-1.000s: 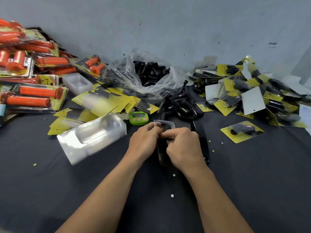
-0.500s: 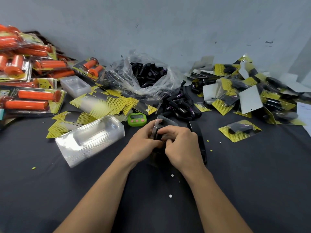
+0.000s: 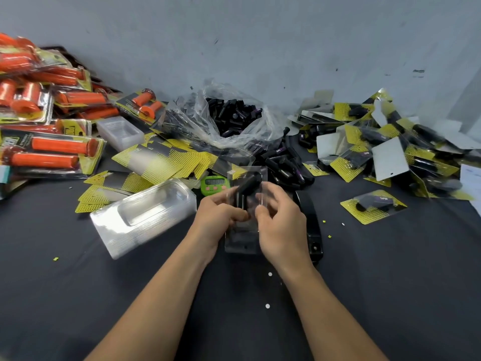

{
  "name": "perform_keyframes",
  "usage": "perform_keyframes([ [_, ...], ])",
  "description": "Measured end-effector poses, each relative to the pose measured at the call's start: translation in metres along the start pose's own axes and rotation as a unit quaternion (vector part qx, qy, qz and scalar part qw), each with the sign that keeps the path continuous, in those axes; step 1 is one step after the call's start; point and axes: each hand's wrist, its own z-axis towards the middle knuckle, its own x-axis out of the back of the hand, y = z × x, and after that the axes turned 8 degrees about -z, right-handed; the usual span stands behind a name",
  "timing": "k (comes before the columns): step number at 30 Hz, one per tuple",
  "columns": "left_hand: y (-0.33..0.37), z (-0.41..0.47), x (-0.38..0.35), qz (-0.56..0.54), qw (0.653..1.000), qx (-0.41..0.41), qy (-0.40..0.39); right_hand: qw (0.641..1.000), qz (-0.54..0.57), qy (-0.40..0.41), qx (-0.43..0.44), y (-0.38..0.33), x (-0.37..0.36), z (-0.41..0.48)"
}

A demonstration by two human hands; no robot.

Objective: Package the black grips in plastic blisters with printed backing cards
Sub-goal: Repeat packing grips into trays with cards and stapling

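1. Head view: a dark table [image 3: 104, 295] runs back to a scuffed grey wall [image 3: 260, 35].
2. Both hands meet at the centre. The left hand [image 3: 221, 214] pinches the left edge of a clear blister [image 3: 242, 241], and the right hand [image 3: 281, 222] curls its fingers round the right edge.
3. Black grips [image 3: 248, 185] sit inside that blister, between the two hands.
4. Empty blisters [image 3: 145, 212] and yellow backing cards [image 3: 161, 160] lie to the left, a plastic bag [image 3: 197, 118] of loose grips behind, and finished packs [image 3: 385, 147] are heaped to the right.
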Motion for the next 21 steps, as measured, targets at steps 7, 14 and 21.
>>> perform_keyframes([
  [7,-0.009,-0.003,-0.008,0.248,0.962,-0.074,0.085,0.996,-0.086,-0.011,-0.012,0.008,-0.012,0.000],
  [14,-0.011,-0.004,-0.011,0.262,0.955,-0.105,0.096,0.987,-0.083,0.109,0.087,-0.015,-0.019,0.035],
  [21,-0.006,0.007,-0.009,0.242,0.966,-0.058,0.072,0.944,-0.276,-0.155,0.097,-0.062,-0.050,0.123],
])
